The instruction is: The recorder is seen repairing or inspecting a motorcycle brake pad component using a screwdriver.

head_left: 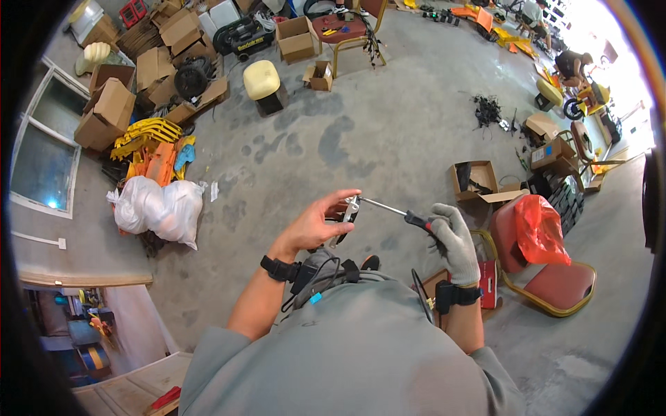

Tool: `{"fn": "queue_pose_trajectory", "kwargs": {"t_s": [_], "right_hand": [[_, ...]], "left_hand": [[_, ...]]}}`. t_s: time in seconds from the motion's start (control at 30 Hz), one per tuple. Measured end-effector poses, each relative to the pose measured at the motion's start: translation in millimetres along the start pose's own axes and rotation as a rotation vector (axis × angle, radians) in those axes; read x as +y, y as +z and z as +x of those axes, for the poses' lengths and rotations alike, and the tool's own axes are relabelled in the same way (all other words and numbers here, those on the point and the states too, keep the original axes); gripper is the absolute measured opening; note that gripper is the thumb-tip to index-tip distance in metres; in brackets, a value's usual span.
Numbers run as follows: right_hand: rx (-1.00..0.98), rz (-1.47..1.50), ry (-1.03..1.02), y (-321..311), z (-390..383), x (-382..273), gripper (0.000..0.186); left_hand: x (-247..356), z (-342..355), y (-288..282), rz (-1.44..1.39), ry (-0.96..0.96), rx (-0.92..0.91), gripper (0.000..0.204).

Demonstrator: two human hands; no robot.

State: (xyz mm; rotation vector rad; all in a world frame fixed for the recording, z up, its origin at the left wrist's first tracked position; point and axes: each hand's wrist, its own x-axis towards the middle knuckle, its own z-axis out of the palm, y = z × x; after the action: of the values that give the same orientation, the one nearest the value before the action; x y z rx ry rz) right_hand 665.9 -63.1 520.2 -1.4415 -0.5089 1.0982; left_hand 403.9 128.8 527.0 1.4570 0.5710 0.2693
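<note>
Bare and curled, my left hand point(312, 225) holds a small white-and-black part point(351, 209) between thumb and fingers, out in front of my body. What kind of part it is cannot be made out. In a grey work glove, my right hand point(452, 239) grips a screwdriver point(416, 220) by its black-and-red handle. The metal shaft points left, and its tip meets or nearly meets the upper end of the part. Black bands with cables sit on both my wrists.
White plastic bags point(161, 208) lie at the left beside yellow and orange panels point(149, 142). An open cardboard box point(479, 180) and red-seated chairs point(558, 288) stand at the right. A cream-topped stool point(261, 82) stands ahead. Another person point(573, 68) crouches by a small yellow vehicle, far right.
</note>
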Motion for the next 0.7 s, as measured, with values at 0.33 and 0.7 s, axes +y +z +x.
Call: {"fn": "queue_pose_trajectory", "kwargs": {"t_s": [0.33, 0.7], "right_hand": [[-0.041, 0.627, 0.023, -36, 0, 19, 0.04], [-0.157, 0.238, -0.026, 5, 11, 22, 0.032]], "left_hand": [[-11, 7, -13, -0.157, 0.1, 0.213, 0.059], [25, 43, 28, -0.413, 0.209, 0.052, 0.049]]}}
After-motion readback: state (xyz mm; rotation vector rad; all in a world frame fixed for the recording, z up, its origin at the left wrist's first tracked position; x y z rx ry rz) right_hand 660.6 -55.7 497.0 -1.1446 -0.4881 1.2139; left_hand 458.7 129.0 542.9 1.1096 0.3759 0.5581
